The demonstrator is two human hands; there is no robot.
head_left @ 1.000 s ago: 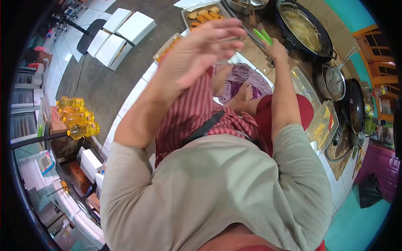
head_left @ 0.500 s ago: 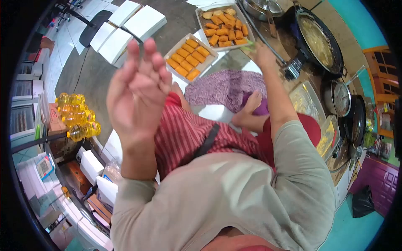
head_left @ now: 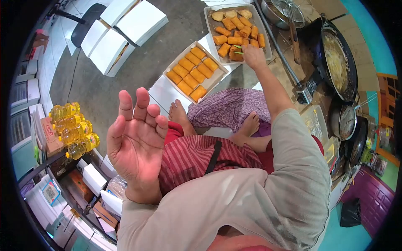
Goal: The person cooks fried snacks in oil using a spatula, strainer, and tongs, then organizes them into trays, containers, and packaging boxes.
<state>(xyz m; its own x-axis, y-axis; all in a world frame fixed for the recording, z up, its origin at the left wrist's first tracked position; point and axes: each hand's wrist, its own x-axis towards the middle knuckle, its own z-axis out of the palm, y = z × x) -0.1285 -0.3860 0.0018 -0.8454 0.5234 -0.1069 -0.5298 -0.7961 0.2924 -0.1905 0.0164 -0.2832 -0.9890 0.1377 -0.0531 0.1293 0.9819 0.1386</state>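
Observation:
My left hand (head_left: 140, 136) is raised palm up in front of my body, fingers apart and slightly curled, holding nothing. My right hand (head_left: 253, 55) reaches to the near edge of a tray (head_left: 268, 46) of fried rolls (head_left: 234, 40), its fingers closed on green tongs (head_left: 238, 49) whose tips are among the rolls. Left of the tray, an open white box (head_left: 220, 78) holds several golden rolls in rows (head_left: 192, 74). At the tray's far end lie a few round pale pieces (head_left: 230, 14).
A wok of oil (head_left: 336, 60) stands at the right, beside a gas hose and smaller pans (head_left: 347, 121). Stacked white boxes (head_left: 140, 21) are at the upper left, oil bottles (head_left: 77, 129) at the left. A patterned cloth (head_left: 226, 106) lies by my feet.
My right hand has moved up to the rolls in the tray with the green tongs. My left hand is a little lower, its fingers more spread. The view has shifted.

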